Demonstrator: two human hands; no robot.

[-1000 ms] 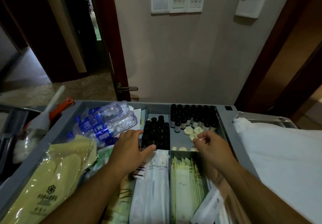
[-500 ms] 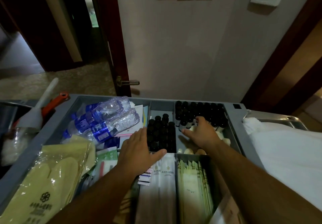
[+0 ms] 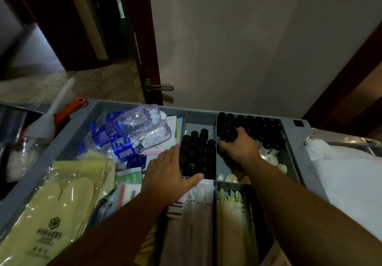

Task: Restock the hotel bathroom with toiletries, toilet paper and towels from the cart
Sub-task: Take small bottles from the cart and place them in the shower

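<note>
Hotel cart tray [image 3: 68,139], centre frame: right hand [image 3: 239,147] grasps dark bottles [image 3: 258,127]; left hand [image 3: 167,172] lies flat, fingers released.

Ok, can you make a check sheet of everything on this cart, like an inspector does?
Surface: grey cart tray, split into compartments.
Job's things: dark bottles in the far right compartment, more bottles in the middle one, round soaps, long sachets, white towels at the right.
Clutter: water bottles, yellow packet, brush at the left.
Hands: right hand has fingers curled round some dark bottles; left hand is flat, fingers straight, beside the middle compartment.
Cables: nothing seen.
Surroundings: plain wall, dark door with a metal handle, patterned floor.
</note>
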